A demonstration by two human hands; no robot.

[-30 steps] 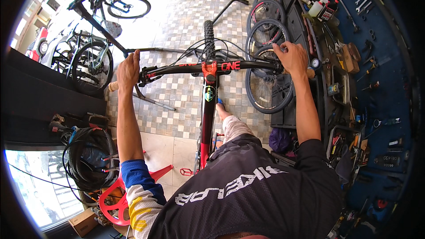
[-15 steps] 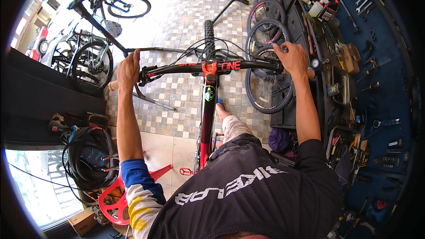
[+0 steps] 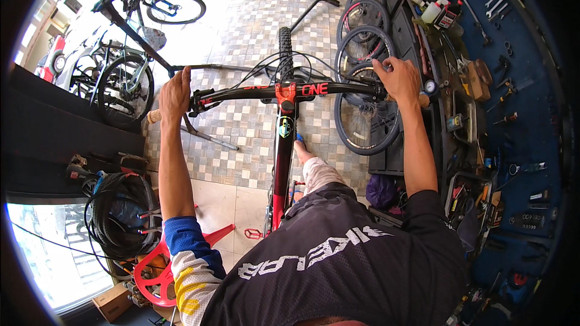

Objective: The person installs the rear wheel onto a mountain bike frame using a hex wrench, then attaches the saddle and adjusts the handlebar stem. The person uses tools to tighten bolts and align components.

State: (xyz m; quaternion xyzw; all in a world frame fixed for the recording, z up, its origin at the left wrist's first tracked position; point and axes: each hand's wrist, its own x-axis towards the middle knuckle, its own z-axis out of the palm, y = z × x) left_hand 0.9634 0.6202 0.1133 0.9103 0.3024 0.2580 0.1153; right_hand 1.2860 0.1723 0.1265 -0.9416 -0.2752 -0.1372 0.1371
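Note:
A bicycle stands in front of me with its black handlebar [image 3: 241, 92] running crosswise and a red stem [image 3: 286, 92] at its middle. My left hand [image 3: 175, 92] is wrapped round the left handlebar grip [image 3: 154, 116], whose cork-coloured end sticks out beyond it. At the other end my right hand [image 3: 400, 78] closes on the right handlebar grip [image 3: 424, 101], its index finger and thumb curled near the brake lever. Cables arch ahead of the bar, over the knobby front tyre [image 3: 285, 45]. The black and red frame tube [image 3: 283, 169] runs back beneath my body.
Several loose wheels [image 3: 368, 136] lean against dark cabinets on the right, below a tool-covered bench [image 3: 459, 84] and a blue tool wall [image 3: 525, 133]. Other bicycles [image 3: 125, 87] stand at the left. A red stool [image 3: 157, 281] and coiled tyres [image 3: 121, 211] sit at the lower left.

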